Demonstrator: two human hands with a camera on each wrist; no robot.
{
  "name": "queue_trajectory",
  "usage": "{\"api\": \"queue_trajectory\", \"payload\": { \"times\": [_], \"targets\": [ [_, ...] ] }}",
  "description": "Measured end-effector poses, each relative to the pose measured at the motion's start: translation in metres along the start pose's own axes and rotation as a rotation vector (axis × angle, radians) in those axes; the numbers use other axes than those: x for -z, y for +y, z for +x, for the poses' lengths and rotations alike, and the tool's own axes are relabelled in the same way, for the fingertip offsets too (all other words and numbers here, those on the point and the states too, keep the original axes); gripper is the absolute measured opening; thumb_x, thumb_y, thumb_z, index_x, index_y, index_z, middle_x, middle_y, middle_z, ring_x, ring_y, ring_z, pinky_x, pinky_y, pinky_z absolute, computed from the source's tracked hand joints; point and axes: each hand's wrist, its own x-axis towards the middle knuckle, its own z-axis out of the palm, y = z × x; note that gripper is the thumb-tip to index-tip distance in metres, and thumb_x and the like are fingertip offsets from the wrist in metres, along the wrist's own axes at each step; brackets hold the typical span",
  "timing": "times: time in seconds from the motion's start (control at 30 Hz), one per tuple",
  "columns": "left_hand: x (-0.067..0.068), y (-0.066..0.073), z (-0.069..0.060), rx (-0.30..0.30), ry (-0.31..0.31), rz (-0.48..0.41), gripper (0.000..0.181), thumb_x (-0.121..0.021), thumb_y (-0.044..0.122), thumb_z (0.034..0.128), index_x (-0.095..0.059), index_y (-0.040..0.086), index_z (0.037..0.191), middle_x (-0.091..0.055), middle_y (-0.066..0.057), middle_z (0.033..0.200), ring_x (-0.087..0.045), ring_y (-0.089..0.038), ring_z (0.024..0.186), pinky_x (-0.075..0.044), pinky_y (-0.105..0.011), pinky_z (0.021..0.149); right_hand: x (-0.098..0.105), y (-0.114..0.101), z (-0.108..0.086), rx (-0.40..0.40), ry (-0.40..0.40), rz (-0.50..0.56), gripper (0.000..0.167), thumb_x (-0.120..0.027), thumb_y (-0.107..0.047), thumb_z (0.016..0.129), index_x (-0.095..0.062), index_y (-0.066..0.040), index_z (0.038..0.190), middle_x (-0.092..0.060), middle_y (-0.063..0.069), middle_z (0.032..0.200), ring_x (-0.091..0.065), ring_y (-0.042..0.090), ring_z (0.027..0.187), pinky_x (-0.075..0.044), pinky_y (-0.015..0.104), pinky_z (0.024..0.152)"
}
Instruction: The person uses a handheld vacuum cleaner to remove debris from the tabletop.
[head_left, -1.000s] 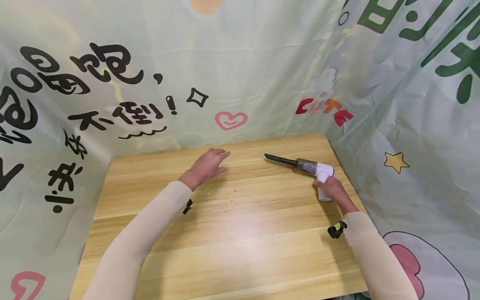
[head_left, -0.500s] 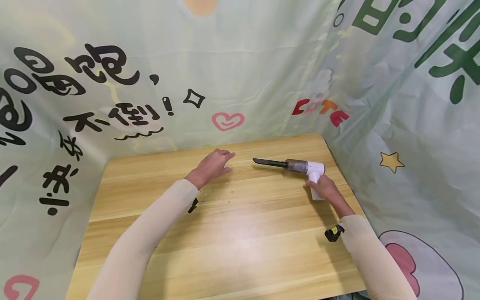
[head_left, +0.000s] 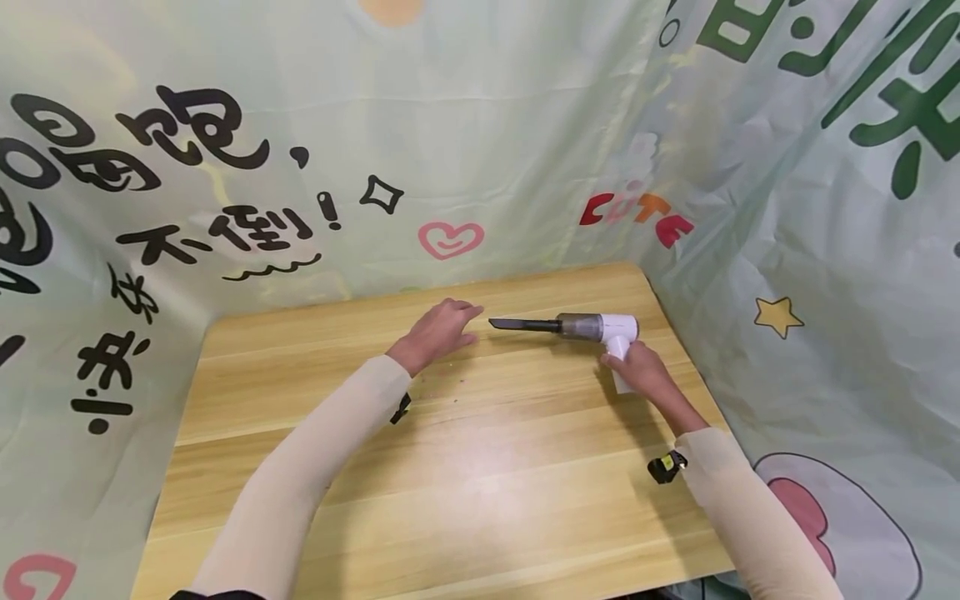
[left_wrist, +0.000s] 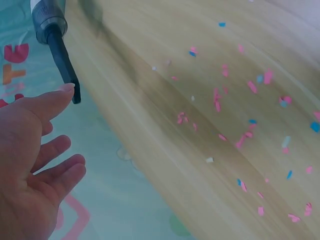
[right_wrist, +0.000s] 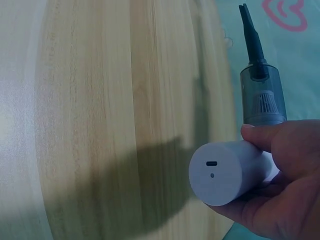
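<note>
My right hand (head_left: 641, 367) grips the white handle of a handheld vacuum cleaner (head_left: 618, 326), held above the table. The cleaner has a smoky clear dust cup (right_wrist: 262, 95) with a filter inside and a slim black nozzle (head_left: 525, 325) pointing left. In the right wrist view, the handle's round end with a small port faces the camera. My left hand (head_left: 438, 333) hovers over the table just left of the nozzle tip, fingers loosely extended, holding nothing. Below it lie scattered pink, blue and white paper bits (left_wrist: 251, 87), clearest in the left wrist view.
A wooden table (head_left: 480, 492) spreads under both hands. Printed cloth (head_left: 510, 150) hangs behind it and along its right side. A small black wrist camera (head_left: 666, 467) sits on the right sleeve, another on the left.
The vacuum cleaner has moved left in my right hand, its nozzle levelling out and nearing my left hand. My left hand has shifted slightly right.
</note>
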Motion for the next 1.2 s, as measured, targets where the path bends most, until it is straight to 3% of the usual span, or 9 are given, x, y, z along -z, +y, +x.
{"api": "queue_trajectory", "payload": {
  "times": [0.2,0.63,0.9,1.07,1.2],
  "targets": [
    [-0.001,0.01,0.008,-0.023,-0.016,-0.013,0.055,-0.072,0.03,0.0999,-0.057,0.009,0.149,-0.064,-0.013,0.145,-0.062,-0.03,0.133,-0.05,-0.041,0.112,-0.002,-0.011,-0.006,0.004,0.01,-0.024,0.058,-0.063,-0.032,0.103,-0.049,0.021,0.122,-0.063,0.032,0.098,-0.064,0.034,0.079,-0.053,0.038,0.062],
    [-0.008,0.022,0.019,-0.058,-0.069,-0.083,0.049,-0.07,0.03,0.101,-0.061,0.01,0.145,-0.066,-0.011,0.143,-0.064,-0.026,0.132,-0.053,-0.038,0.109,-0.009,-0.036,-0.015,0.083,0.072,-0.064,0.056,-0.068,-0.031,0.1,-0.051,0.02,0.117,-0.063,0.028,0.091,-0.063,0.033,0.071,-0.051,0.038,0.057],
    [-0.011,0.022,0.022,-0.106,-0.096,-0.08,0.034,-0.069,0.026,0.1017,-0.073,0.012,0.132,-0.076,-0.006,0.127,-0.075,-0.019,0.108,-0.059,-0.033,0.092,-0.012,-0.05,-0.02,0.132,0.144,-0.081,0.058,-0.072,-0.029,0.097,-0.052,0.022,0.117,-0.064,0.03,0.091,-0.063,0.035,0.071,-0.052,0.04,0.057],
    [-0.01,0.021,0.023,-0.102,-0.121,-0.167,0.032,-0.071,0.024,0.1,-0.074,0.012,0.13,-0.077,-0.005,0.123,-0.075,-0.017,0.101,-0.059,-0.034,0.09,-0.014,-0.052,-0.02,0.122,0.169,-0.069,0.059,-0.073,-0.03,0.097,-0.051,0.021,0.119,-0.064,0.032,0.092,-0.064,0.036,0.071,-0.051,0.04,0.055],
    [-0.009,0.019,0.025,-0.087,-0.147,-0.222,0.034,-0.073,0.024,0.0978,-0.074,0.013,0.129,-0.077,-0.003,0.124,-0.074,-0.017,0.103,-0.058,-0.035,0.094,-0.016,-0.05,-0.02,0.11,0.165,0.002,0.064,-0.072,-0.032,0.098,-0.048,0.019,0.128,-0.065,0.035,0.102,-0.067,0.038,0.078,-0.054,0.04,0.059]
  ]
}}
